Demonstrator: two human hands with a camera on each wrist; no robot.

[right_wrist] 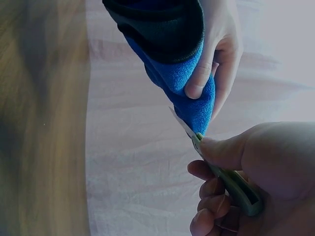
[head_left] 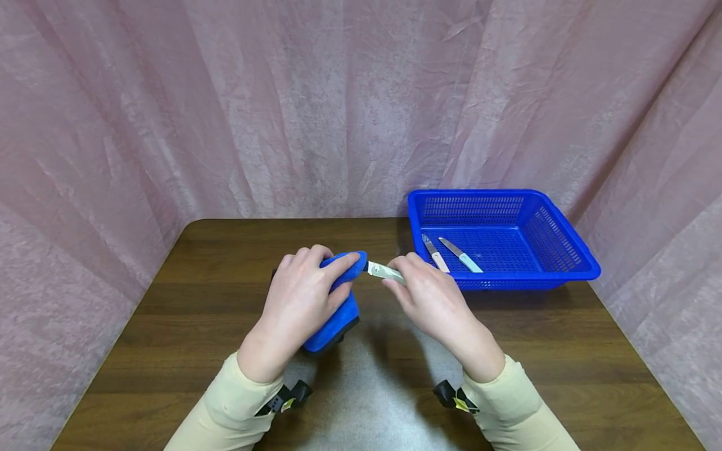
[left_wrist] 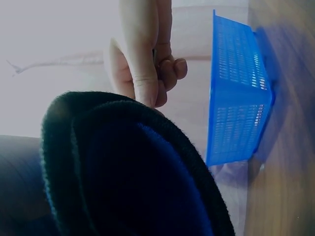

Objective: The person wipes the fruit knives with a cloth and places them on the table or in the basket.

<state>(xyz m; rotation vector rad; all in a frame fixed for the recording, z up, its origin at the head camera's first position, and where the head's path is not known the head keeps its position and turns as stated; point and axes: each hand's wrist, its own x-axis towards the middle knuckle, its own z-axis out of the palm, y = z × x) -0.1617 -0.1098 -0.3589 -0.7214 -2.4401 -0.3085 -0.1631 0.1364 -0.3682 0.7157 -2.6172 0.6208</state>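
Note:
My right hand holds a small knife by its pale green handle, with the thumb along it. In the right wrist view the blade sticks out from the handle and lies against a blue cloth. My left hand pinches this cloth between thumb and fingers, close to the blade. Black edging borders the cloth, which hangs folded below the left hand. Part of the blade is hidden by the cloth in the head view.
A blue plastic basket stands at the back right of the wooden table. Inside it lie a knife with a pink handle and one with a light blue handle. Pink curtains hang behind and on both sides.

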